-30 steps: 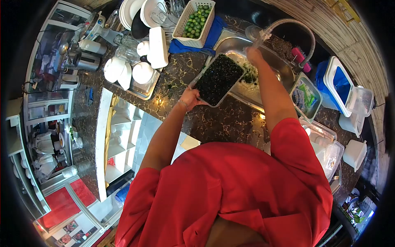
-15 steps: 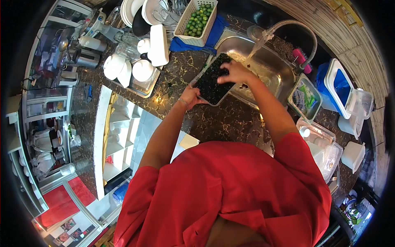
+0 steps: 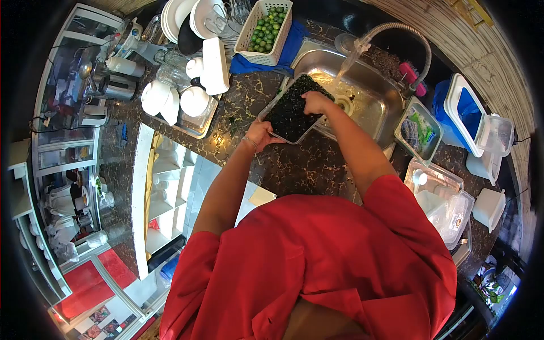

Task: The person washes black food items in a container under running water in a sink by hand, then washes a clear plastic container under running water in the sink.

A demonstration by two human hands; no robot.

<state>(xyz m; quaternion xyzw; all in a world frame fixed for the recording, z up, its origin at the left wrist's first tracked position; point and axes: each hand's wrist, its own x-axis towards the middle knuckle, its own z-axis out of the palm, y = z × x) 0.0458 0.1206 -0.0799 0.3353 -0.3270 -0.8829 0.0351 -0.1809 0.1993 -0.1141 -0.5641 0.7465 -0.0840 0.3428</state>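
A clear rectangular plastic container [image 3: 292,140] full of dark, wet, finely broken pieces [image 3: 292,110] is tilted at the sink's near left edge. My left hand [image 3: 261,135] grips its near left corner, thumb along the rim. Over the contents, my right hand [image 3: 317,103] has its fingers curled together, the tips touching the dark pieces; whether they pinch any is hidden. Behind the container, water runs from a flexible faucet [image 3: 399,26] into the steel sink [image 3: 371,116].
A basket of small green citrus [image 3: 264,56] stands on a blue cloth [image 3: 242,66] beyond the sink. White dishes [image 3: 194,100] are stacked at left. Right of the sink are a tray with a green packet [image 3: 419,129], a pink brush [image 3: 412,78] and lidded containers [image 3: 488,209].
My right hand's spread fingers have drawn together and curled, still over the dark pieces. The left hand keeps its grip on the container, which has barely shifted.
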